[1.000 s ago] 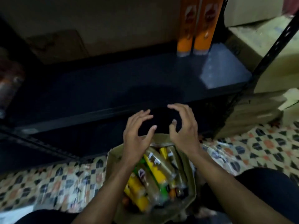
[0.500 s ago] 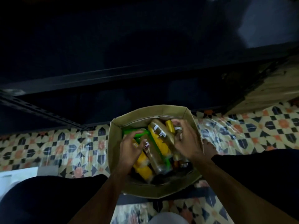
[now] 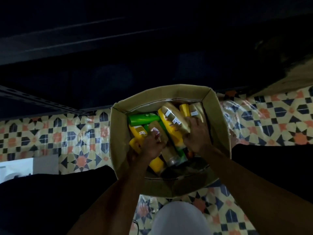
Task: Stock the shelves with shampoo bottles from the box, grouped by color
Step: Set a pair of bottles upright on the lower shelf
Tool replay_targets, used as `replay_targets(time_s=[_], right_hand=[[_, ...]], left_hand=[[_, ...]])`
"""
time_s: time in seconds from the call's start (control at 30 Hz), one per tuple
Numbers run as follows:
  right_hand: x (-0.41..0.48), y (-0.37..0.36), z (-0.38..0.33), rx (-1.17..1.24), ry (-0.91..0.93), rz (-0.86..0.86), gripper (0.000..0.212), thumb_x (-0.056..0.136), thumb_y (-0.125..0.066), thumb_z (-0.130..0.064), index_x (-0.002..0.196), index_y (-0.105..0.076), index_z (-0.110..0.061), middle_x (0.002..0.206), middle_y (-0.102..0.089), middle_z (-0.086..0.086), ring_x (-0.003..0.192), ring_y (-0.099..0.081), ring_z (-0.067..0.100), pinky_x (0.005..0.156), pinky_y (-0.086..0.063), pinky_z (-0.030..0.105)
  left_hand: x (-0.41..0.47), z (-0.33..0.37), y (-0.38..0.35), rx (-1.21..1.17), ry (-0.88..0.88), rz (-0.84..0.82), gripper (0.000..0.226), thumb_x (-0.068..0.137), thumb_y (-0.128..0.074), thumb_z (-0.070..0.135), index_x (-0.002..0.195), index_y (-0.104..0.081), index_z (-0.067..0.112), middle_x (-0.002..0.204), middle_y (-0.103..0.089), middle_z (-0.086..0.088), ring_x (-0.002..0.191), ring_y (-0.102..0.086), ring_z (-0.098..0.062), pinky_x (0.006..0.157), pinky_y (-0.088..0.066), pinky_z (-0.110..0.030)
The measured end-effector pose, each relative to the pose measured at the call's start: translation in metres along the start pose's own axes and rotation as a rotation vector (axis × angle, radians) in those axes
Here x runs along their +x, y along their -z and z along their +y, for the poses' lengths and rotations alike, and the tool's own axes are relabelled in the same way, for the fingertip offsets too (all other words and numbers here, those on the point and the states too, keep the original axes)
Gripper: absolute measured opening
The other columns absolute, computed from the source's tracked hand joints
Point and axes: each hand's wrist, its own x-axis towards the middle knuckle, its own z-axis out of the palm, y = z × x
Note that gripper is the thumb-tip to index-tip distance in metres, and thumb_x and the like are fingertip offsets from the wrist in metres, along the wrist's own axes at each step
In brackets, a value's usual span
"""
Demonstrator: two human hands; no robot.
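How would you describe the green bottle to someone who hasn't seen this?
Find the open cardboard box on the patterned floor. The green bottle lies on its side at its far-left inside corner. Its neighbours are yellow or tan.

Open cardboard box (image 3: 218, 116) on the floor before the dark metal shelves (image 3: 67, 41), holding shampoo bottles heaped loosely on their sides. A green bottle (image 3: 144, 118) lies crosswise at the far left, with yellow bottles (image 3: 137, 132) beside and beneath it. The top beige bottle (image 3: 172, 118) lies diagonally, gripped by the right hand (image 3: 197, 139). The middle beige bottle (image 3: 156, 128) lies in the curled fingers of the left hand (image 3: 150, 147).
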Motion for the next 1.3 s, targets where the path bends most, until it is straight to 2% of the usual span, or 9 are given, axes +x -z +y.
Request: replay_targets(time_s=[0.17, 0.4, 0.57, 0.8, 0.93, 1.03, 1.13, 1.2, 1.3], right_hand=[[0.02, -0.001, 0.007, -0.002, -0.031, -0.101, 0.083, 0.083, -0.077, -0.031, 0.152, -0.035, -0.011, 0.149, -0.041, 0.015, 0.135, -0.043, 0.037, 0.106, -0.042, 0.046], [0.039, 0.004, 0.01, -0.188, -0.025, -0.154, 0.081, 0.073, -0.086, -0.038, 0.138, -0.046, -0.012, 0.139, -0.049, 0.015, 0.125, -0.053, 0.039, 0.097, -0.045, 0.04], [0.039, 0.014, 0.01, -0.185, -0.104, -0.285, 0.092, 0.063, -0.09, -0.054, 0.134, -0.054, -0.008, 0.13, -0.056, 0.012, 0.12, -0.056, 0.031, 0.09, -0.046, 0.034], [0.014, 0.039, 0.002, 0.2, -0.262, -0.314, 0.073, 0.076, -0.086, -0.022, 0.131, -0.039, -0.016, 0.112, -0.059, 0.004, 0.094, -0.062, 0.02, 0.069, -0.054, 0.035], [-0.008, 0.06, -0.011, 0.463, -0.289, -0.234, 0.056, 0.075, -0.083, -0.014, 0.12, -0.051, -0.015, 0.098, -0.071, 0.009, 0.075, -0.074, 0.026, 0.061, -0.059, 0.037], [-0.028, 0.088, -0.034, 0.576, -0.229, -0.228, 0.037, 0.074, -0.079, -0.015, 0.108, -0.067, -0.007, 0.078, -0.074, 0.006, 0.069, -0.07, 0.025, 0.064, -0.055, 0.037], [-0.053, 0.123, -0.063, 0.768, -0.155, -0.34, 0.024, 0.088, -0.071, -0.029, 0.099, -0.068, -0.007, 0.074, -0.07, 0.005, 0.069, -0.065, 0.023, 0.067, -0.053, 0.036], [-0.068, 0.147, -0.082, 0.894, -0.136, -0.388, 0.039, 0.095, -0.061, -0.045, 0.099, -0.067, -0.007, 0.074, -0.065, 0.008, 0.064, -0.062, 0.023, 0.064, -0.053, 0.036], [-0.084, 0.171, -0.104, 0.988, -0.033, -0.335, 0.051, 0.097, -0.053, -0.053, 0.116, -0.064, -0.007, 0.088, -0.067, 0.014, 0.075, -0.066, 0.027, 0.065, -0.057, 0.039]], left_hand=[[0.029, 0.013, 0.002, 0.207, 0.057, -0.034, 0.036, 0.093, -0.068, 0.011, 0.125, -0.062, -0.004, 0.124, -0.067, -0.022, 0.119, -0.062, -0.036, 0.09, -0.048, -0.035], [0.046, 0.025, -0.013, 0.089, 0.216, -0.206, 0.085, 0.089, -0.081, 0.025, 0.156, -0.034, 0.002, 0.155, -0.045, -0.019, 0.135, -0.053, -0.037, 0.108, -0.049, -0.048], [0.048, 0.025, -0.017, -0.013, 0.245, -0.202, 0.059, 0.083, -0.085, 0.029, 0.133, -0.064, 0.008, 0.138, -0.063, -0.015, 0.121, -0.063, -0.033, 0.101, -0.055, -0.045], [0.012, 0.029, -0.023, -0.18, 0.112, -0.079, 0.041, 0.097, -0.07, 0.031, 0.124, -0.063, 0.001, 0.121, -0.069, -0.024, 0.107, -0.068, -0.035, 0.083, -0.054, -0.037], [-0.025, 0.05, -0.003, -0.39, 0.081, -0.025, 0.066, 0.092, -0.075, 0.041, 0.144, -0.043, 0.017, 0.128, -0.057, 0.003, 0.111, -0.057, -0.021, 0.091, -0.049, -0.033], [-0.051, 0.074, 0.029, -0.466, 0.07, -0.014, 0.056, 0.082, -0.079, 0.056, 0.126, -0.062, 0.025, 0.111, -0.059, 0.012, 0.109, -0.06, -0.019, 0.097, -0.044, -0.033], [-0.08, 0.098, 0.058, -0.495, -0.01, -0.093, 0.057, 0.068, -0.086, 0.065, 0.108, -0.072, 0.027, 0.1, -0.079, 0.0, 0.097, -0.075, -0.026, 0.094, -0.058, -0.047], [-0.099, 0.115, 0.075, -0.477, -0.101, -0.143, 0.068, 0.067, -0.088, 0.066, 0.116, -0.073, 0.022, 0.101, -0.079, -0.011, 0.094, -0.076, -0.036, 0.088, -0.061, -0.058], [-0.13, 0.14, 0.099, -0.438, -0.202, -0.145, 0.06, 0.073, -0.082, 0.063, 0.113, -0.068, 0.021, 0.092, -0.076, -0.011, 0.076, -0.073, -0.031, 0.074, -0.063, -0.048]])
